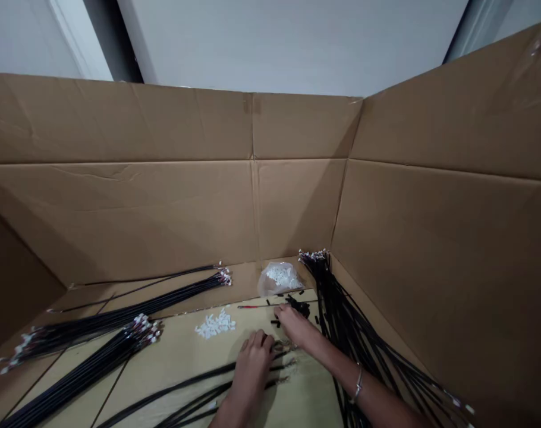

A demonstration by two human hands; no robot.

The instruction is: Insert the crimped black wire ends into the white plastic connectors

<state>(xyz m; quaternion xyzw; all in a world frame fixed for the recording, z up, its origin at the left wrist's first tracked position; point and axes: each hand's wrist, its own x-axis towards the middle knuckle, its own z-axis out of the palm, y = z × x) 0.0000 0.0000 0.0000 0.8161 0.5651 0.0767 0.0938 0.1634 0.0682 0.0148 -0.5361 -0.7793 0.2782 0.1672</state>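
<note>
My left hand (255, 356) is closed over the end of a black cable (208, 373), its fingers curled down near the bare wire tips. Several more black cables run beneath and beside it, with thin stripped ends (292, 362) showing to its right. My right hand (292, 324) is at the edge of a small heap of short black tube pieces (301, 305). Its fingers are drawn together, and what they pinch, if anything, is too small to make out. A thin red rod-like piece (250, 307) lies just left of those fingertips.
White connector housings (216, 324) lie loose left of my hands. A clear bag of white pieces (281, 277) stands behind. Cable bundles with white connectors lie at left (87, 351) and right (342, 315). Tall cardboard walls (185, 208) enclose the work surface.
</note>
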